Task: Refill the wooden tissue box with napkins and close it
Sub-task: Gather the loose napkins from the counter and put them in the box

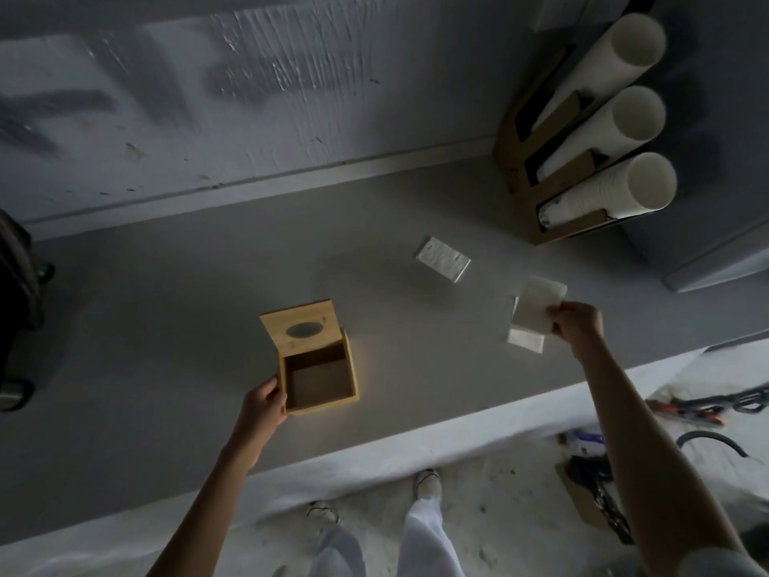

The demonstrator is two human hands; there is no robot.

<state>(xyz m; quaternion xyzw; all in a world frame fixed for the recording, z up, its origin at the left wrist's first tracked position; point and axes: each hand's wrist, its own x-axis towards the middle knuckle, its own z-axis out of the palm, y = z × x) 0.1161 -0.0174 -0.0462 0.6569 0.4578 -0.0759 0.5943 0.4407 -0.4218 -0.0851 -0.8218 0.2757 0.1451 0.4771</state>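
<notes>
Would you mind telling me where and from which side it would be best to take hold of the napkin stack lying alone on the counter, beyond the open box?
The napkin stack lies flat on the counter, free on all sides. Probably pinch it across its two long edges from above, thumb one side, fingers the other. The right hand is nearer but holds napkins.

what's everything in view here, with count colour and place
wooden tissue box: 1, light wood, mid counter, lid open, looks empty
napkin pile: 1, white, counter beyond the box
napkin stack: 1, white, counter under the right hand
held napkins: count unclear, white, in the right hand
cup dispenser: 1, brown, far right, three white cup stacks
counter: 1, grey, along the wall
floor clutter: several, dark, lower right
left hand: on the box's left side
right hand: pinching napkins
</notes>
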